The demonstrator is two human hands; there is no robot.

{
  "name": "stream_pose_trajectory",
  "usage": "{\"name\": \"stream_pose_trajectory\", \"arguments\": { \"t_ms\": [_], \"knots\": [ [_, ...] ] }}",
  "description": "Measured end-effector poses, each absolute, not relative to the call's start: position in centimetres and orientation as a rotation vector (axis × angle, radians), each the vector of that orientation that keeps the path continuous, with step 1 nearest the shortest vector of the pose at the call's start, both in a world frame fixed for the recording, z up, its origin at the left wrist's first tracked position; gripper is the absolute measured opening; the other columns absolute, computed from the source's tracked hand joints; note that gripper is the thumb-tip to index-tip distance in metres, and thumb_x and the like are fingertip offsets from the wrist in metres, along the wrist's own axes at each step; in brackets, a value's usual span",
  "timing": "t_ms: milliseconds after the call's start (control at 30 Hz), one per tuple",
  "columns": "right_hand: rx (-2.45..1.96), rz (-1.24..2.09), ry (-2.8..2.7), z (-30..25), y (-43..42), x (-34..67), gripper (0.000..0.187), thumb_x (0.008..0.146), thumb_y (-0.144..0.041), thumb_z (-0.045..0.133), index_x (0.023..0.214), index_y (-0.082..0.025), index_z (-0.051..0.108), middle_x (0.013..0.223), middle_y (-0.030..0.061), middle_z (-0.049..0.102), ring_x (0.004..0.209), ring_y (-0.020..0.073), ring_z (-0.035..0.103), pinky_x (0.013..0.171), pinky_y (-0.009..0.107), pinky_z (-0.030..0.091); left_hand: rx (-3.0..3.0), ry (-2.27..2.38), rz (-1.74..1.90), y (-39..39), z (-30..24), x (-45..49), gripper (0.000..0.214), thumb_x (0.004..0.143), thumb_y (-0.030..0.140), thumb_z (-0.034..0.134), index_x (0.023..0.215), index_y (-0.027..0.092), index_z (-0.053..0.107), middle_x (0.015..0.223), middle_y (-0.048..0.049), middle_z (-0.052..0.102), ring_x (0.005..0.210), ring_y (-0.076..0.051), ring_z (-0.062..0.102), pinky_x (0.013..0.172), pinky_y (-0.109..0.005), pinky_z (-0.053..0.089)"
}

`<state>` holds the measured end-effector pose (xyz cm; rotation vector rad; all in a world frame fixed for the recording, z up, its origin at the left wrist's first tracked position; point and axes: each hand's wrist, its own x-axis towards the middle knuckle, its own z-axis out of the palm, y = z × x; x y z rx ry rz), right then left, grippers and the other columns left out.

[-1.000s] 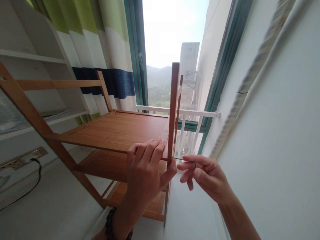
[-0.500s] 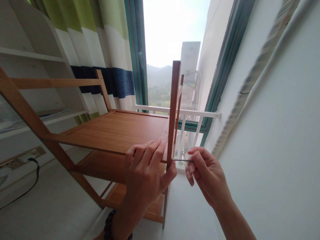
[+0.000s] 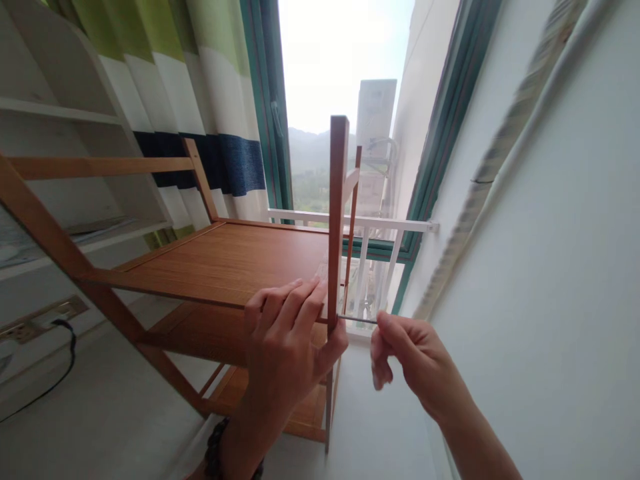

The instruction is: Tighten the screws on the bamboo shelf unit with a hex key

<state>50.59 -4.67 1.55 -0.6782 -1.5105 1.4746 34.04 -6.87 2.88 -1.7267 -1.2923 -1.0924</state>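
Note:
A brown wooden shelf rack (image 3: 260,250) with several boards stands in front of me. My left hand (image 3: 290,333) grips the front right corner of its upper board, fingers on the board and thumb against the upright post (image 3: 336,220). From that post's outer side a thin metal hex key (image 3: 357,320) sticks out to the right, its tip at the post near my left thumb. My right hand (image 3: 407,347) pinches the key's outer end between thumb and forefinger, the other fingers curled below. Whatever the tip sits in is hidden.
A white wall (image 3: 550,280) rises close on the right, with a wrapped pipe (image 3: 480,193) along it. Behind the rack are a window with a white railing (image 3: 390,223) and a striped curtain (image 3: 220,100). White shelving (image 3: 60,110) and a socket with a plugged cord (image 3: 73,340) are at left.
My right hand has turned around the key's end, its knuckles rolled over and its lower fingers dropped. The left hand keeps its hold on the corner. The view has shifted slightly.

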Motion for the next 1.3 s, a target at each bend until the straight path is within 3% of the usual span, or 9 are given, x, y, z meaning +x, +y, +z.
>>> {"name": "stream_pose_trajectory", "arguments": {
  "t_ms": [100, 333, 500, 700, 900, 1000, 1100, 1200, 1300],
  "knots": [
    [-0.641, 1.062, -1.583, 1.5, -4.4, 51.3, 0.015, 0.082, -0.029, 0.059, 0.094, -0.019, 0.061, 0.069, 0.0004, 0.064, 0.057, 0.0099, 0.06, 0.05, 0.02, 0.046, -1.725, -1.294, -1.096, -6.9, 2.9, 34.0, 0.014, 0.067, 0.027, 0.062, 0.078, 0.019, 0.059, 0.096, -0.0064, 0.068, 0.089, -0.026, 0.059, 0.084, -0.042, 0.039],
    [-0.372, 0.665, -1.97, 1.3, -3.2, 53.3, 0.041, 0.077, -0.007, 0.061, 0.114, -0.027, 0.06, 0.104, 0.005, 0.067, 0.083, 0.0152, 0.063, 0.074, 0.029, 0.053, -1.729, -1.288, -1.097, -6.9, 2.9, 34.1, 0.014, 0.068, 0.028, 0.062, 0.079, 0.02, 0.058, 0.096, -0.0058, 0.068, 0.09, -0.025, 0.058, 0.085, -0.041, 0.038],
    [-0.292, 0.635, -1.833, 0.5, -2.3, 52.6, 0.041, 0.075, -0.006, 0.063, 0.111, -0.027, 0.063, 0.096, 0.0047, 0.07, 0.08, 0.0173, 0.065, 0.068, 0.03, 0.054, -1.724, -1.298, -1.1, -6.9, 2.9, 34.0, 0.014, 0.068, 0.028, 0.062, 0.079, 0.02, 0.058, 0.095, -0.0061, 0.068, 0.09, -0.025, 0.058, 0.085, -0.041, 0.037],
    [-0.472, 0.796, -1.578, 1.0, -3.1, 50.5, 0.01, 0.08, -0.019, 0.06, 0.078, -0.021, 0.07, 0.066, 0.0011, 0.069, 0.056, 0.0121, 0.061, 0.054, 0.025, 0.05, -1.711, -1.271, -1.115, -6.7, 2.9, 34.1, 0.014, 0.068, 0.028, 0.061, 0.079, 0.019, 0.059, 0.092, -0.0063, 0.068, 0.089, -0.025, 0.059, 0.085, -0.041, 0.038],
    [-0.705, 1.27, -1.346, 1.7, -3.8, 49.3, 0.035, 0.086, -0.042, 0.049, 0.069, -0.014, 0.063, 0.039, -0.0003, 0.057, 0.035, 0.0073, 0.048, 0.038, 0.017, 0.034, -1.707, -1.267, -1.124, -6.7, 2.9, 34.1, 0.013, 0.068, 0.028, 0.061, 0.078, 0.02, 0.059, 0.093, -0.006, 0.068, 0.088, -0.025, 0.059, 0.083, -0.041, 0.038],
    [-0.61, 1.346, -1.322, 1.7, -3.7, 49.1, 0.029, 0.085, -0.042, 0.05, 0.075, -0.016, 0.059, 0.046, -0.0007, 0.061, 0.037, 0.0079, 0.052, 0.035, 0.016, 0.033, -1.714, -1.275, -1.116, -6.8, 2.8, 34.0, 0.014, 0.068, 0.027, 0.062, 0.079, 0.02, 0.059, 0.094, -0.0062, 0.068, 0.089, -0.026, 0.058, 0.083, -0.042, 0.038],
    [-0.496, 1.144, -1.355, 1.2, -3.4, 49.5, 0.013, 0.082, -0.032, 0.058, 0.09, -0.022, 0.059, 0.067, -0.001, 0.067, 0.051, 0.0102, 0.062, 0.041, 0.018, 0.043, -1.728, -1.284, -1.109, -6.9, 2.8, 34.0, 0.015, 0.068, 0.028, 0.062, 0.08, 0.02, 0.059, 0.095, -0.0064, 0.068, 0.09, -0.025, 0.058, 0.084, -0.042, 0.038],
    [-0.449, 0.941, -1.487, 0.5, -3.0, 50.3, 0.02, 0.077, -0.022, 0.064, 0.097, -0.025, 0.063, 0.079, 0.0002, 0.069, 0.066, 0.0128, 0.066, 0.057, 0.024, 0.053, -1.734, -1.299, -1.109, -6.9, 2.9, 34.1, 0.016, 0.069, 0.028, 0.061, 0.082, 0.02, 0.059, 0.096, -0.0062, 0.068, 0.091, -0.025, 0.058, 0.085, -0.041, 0.037],
    [-0.521, 0.764, -1.57, 0.1, -2.6, 50.8, 0.026, 0.075, -0.019, 0.066, 0.101, -0.025, 0.065, 0.082, 0.0009, 0.071, 0.069, 0.0136, 0.066, 0.067, 0.028, 0.054, -1.738, -1.306, -1.105, -6.8, 2.8, 34.0, 0.015, 0.07, 0.029, 0.061, 0.082, 0.02, 0.059, 0.097, -0.0058, 0.067, 0.092, -0.025, 0.058, 0.086, -0.042, 0.036]
  ]
}}
